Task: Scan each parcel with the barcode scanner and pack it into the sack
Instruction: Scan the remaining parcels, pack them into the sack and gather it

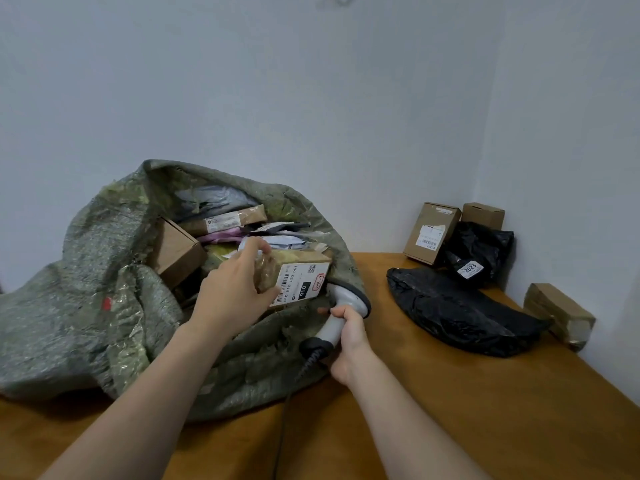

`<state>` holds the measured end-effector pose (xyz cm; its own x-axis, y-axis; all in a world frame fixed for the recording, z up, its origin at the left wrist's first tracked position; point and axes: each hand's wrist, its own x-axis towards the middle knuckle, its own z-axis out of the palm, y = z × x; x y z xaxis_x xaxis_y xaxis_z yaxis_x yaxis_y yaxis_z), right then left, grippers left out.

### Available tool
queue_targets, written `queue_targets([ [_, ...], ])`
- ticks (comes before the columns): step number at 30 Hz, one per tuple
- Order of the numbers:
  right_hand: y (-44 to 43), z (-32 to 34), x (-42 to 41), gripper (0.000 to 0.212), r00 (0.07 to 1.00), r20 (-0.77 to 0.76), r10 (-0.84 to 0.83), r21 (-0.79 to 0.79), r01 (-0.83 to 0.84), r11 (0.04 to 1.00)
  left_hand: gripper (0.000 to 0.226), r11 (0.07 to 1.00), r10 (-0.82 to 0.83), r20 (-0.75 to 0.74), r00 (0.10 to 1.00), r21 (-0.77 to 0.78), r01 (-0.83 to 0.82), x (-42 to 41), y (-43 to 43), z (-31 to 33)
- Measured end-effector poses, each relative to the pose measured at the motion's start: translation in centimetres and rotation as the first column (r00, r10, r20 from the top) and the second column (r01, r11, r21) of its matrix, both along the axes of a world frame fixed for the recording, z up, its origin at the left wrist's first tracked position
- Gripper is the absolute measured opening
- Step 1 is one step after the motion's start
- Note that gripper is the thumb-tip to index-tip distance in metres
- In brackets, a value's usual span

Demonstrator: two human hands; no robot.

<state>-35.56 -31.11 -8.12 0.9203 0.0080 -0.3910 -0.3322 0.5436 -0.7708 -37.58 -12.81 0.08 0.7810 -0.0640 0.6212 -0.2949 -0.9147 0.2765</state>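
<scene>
A grey-green woven sack [86, 306] lies open on the wooden table [485, 410], with several boxes and mailers inside. My left hand [232, 289] grips a brown cardboard parcel [304, 275] with a white barcode label, held at the sack's mouth. My right hand [346, 341] holds the white barcode scanner [341, 306] by its handle, its head just right of the parcel's label. The scanner's black cable [304, 368] trails down toward the table's front edge.
At the right stand more parcels: a large flat black bag [460, 313], a smaller black bag [481, 251] with a white label, two upright cardboard boxes [431, 233] against the wall, and a taped brown box [557, 315] by the right wall.
</scene>
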Motion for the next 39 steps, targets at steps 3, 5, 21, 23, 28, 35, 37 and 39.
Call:
queue_targets([
  [3, -1.6, 0.3, 0.0, 0.019, 1.0, -0.011, -0.005, -0.034, 0.004, 0.999, 0.059, 0.992, -0.058, 0.043, 0.997, 0.114, 0.053, 0.2, -0.5, -0.6],
  [5, -2.8, 0.5, -0.4, 0.019, 1.0, -0.028, -0.014, -0.05, 0.013, 0.999, 0.058, 0.982, -0.067, 0.035, 0.997, 0.18, 0.06, 0.5, -1.0, -1.1],
  [21, -7.9, 1.1, -3.4, 0.02, 1.0, 0.024, -0.019, -0.153, 0.022, 0.988, 0.029, 0.897, 0.234, -0.209, 0.95, 0.424, -0.127, 4.4, -4.1, -3.5],
  [23, -8.0, 1.1, -3.5, 0.019, 1.0, 0.027, -0.002, -0.163, 0.006, 0.987, 0.024, 0.903, 0.242, -0.282, 0.928, 0.415, -0.109, 4.6, -4.4, -3.1],
  [28, -10.0, 0.7, -3.5, 0.019, 0.993, 0.112, -0.036, -0.083, 0.045, 0.996, 0.026, 0.91, 0.217, -0.277, 0.936, 0.404, -0.091, 4.8, -6.9, -1.8],
  [35, -17.6, -1.2, -3.9, 0.023, 0.903, 0.324, -0.283, -0.175, 0.351, 0.92, 0.035, 0.974, -0.205, -0.359, 0.911, 0.014, 0.225, 5.5, -16.3, -2.5],
  [37, -19.6, -2.3, -4.5, 0.021, 0.869, 0.356, -0.345, -0.23, 0.439, 0.868, 0.041, 0.937, -0.323, -0.396, 0.86, -0.009, 0.348, 6.3, -19.4, -3.5],
  [39, -21.1, -3.3, -4.8, 0.019, 0.843, 0.361, -0.4, -0.243, 0.499, 0.832, 0.044, 0.89, -0.395, -0.457, 0.797, 0.026, 0.456, 7.1, -22.2, -4.9],
])
